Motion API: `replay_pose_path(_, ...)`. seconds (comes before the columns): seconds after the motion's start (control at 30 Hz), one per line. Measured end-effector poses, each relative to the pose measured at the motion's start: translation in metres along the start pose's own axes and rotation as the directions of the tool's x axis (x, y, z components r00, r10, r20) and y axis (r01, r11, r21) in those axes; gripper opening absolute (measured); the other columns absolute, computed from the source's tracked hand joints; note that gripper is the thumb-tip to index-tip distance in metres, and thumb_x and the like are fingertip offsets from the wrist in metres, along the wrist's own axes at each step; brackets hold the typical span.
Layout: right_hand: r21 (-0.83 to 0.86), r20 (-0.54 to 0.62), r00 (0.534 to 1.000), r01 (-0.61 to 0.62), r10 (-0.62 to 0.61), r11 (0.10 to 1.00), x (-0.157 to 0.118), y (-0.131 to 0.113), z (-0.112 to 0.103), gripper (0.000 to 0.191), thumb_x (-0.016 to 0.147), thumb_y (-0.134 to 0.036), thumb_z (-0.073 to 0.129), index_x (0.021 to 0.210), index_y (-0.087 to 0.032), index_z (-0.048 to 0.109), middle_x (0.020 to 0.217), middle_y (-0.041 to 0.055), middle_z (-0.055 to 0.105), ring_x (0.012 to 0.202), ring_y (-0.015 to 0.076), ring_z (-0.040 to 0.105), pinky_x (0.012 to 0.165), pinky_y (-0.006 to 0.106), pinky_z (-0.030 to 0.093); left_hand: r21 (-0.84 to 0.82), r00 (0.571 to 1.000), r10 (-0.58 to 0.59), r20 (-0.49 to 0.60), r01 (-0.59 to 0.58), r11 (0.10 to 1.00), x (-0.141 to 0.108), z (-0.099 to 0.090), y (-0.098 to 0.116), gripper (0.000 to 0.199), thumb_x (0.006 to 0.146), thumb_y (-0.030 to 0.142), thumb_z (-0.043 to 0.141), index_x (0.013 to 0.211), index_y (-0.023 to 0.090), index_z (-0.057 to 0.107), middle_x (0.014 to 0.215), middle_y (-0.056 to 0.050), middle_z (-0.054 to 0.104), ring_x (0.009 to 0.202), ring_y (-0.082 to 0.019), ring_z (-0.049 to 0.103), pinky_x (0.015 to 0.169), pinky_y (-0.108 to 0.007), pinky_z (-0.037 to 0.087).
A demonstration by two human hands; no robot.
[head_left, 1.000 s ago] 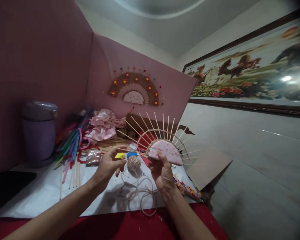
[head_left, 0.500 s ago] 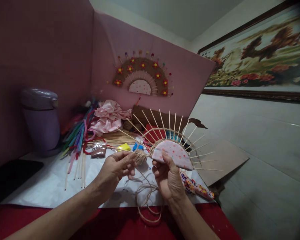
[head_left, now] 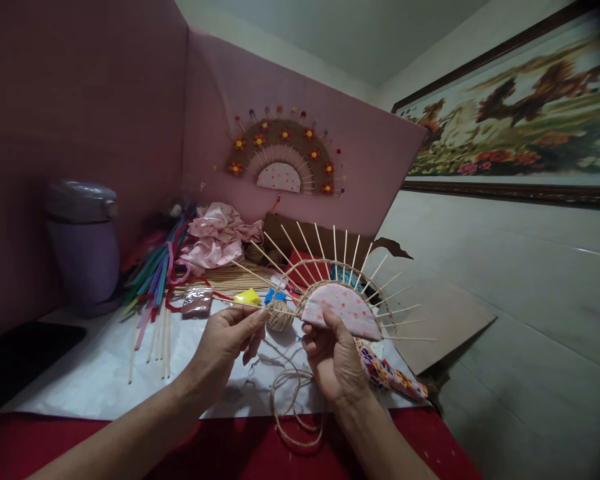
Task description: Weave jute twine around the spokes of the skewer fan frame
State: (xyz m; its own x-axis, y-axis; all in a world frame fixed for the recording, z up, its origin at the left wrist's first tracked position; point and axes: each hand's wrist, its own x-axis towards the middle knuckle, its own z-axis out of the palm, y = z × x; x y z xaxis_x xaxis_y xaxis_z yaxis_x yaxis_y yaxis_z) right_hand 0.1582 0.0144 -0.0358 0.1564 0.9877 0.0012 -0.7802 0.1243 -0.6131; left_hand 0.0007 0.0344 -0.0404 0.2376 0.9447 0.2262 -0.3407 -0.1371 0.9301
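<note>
My right hand (head_left: pixel 336 360) grips the straight lower edge of a half-round piece (head_left: pixel 341 309) covered in pink dotted cloth, thumb on its front. Thin wooden sticks fan out from its curved edge, with twine woven round their bases and a second twine arc (head_left: pixel 325 261) farther out. My left hand (head_left: pixel 233 343) is at the left end, thumb and forefinger pinched on a thin stick of the fan. A ball of twine (head_left: pixel 280 316) lies behind between my hands. Loops of loose twine (head_left: pixel 300 443) hang over the table's front edge.
A purple thermos (head_left: pixel 85 250) stands at left beside coloured pipe cleaners (head_left: pixel 155 267). Crumpled pink cloth (head_left: pixel 217 233), a yellow packet (head_left: pixel 248 297) and a brown packet (head_left: pixel 197 302) lie behind. A flowered half-round fan (head_left: pixel 283 157) hangs on the pink board. Flowered cloth (head_left: pixel 393 377) lies at right.
The half-round piece has shifted slightly left and turned a little in my right hand. My left hand's lower fingers have curled downward, still at the left end.
</note>
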Motion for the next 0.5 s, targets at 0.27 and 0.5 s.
replay_pose_path(0.27,-0.009,-0.011,1.000,0.008,-0.008,1.000,-0.0018,0.0014,-0.0005,0.018,0.063,-0.023,0.071,0.075,-0.018,0.060,0.059,-0.0019,0.065,0.048,0.0097,0.058,0.036,0.014,0.038,-0.022,1.000,0.009,-0.010,-0.009,1.000,-0.0032,0.0023,0.0016,0.021,0.077,0.034,0.057,0.069,0.014,0.059,0.048,0.006,0.045,0.036,-0.004,0.033,0.034,-0.018,0.022)
replay_pose_path(0.5,-0.018,-0.020,1.000,0.007,-0.008,1.000,-0.0017,0.0005,0.0014,0.018,0.063,-0.022,0.071,0.078,-0.018,0.060,0.058,-0.0022,0.065,0.047,0.0084,0.057,0.036,0.013,0.039,0.007,0.999,0.035,0.009,-0.035,0.999,-0.0041,0.0021,0.0018,0.019,0.078,0.032,0.057,0.071,0.015,0.060,0.046,0.006,0.041,0.036,-0.004,0.030,0.035,-0.018,0.021)
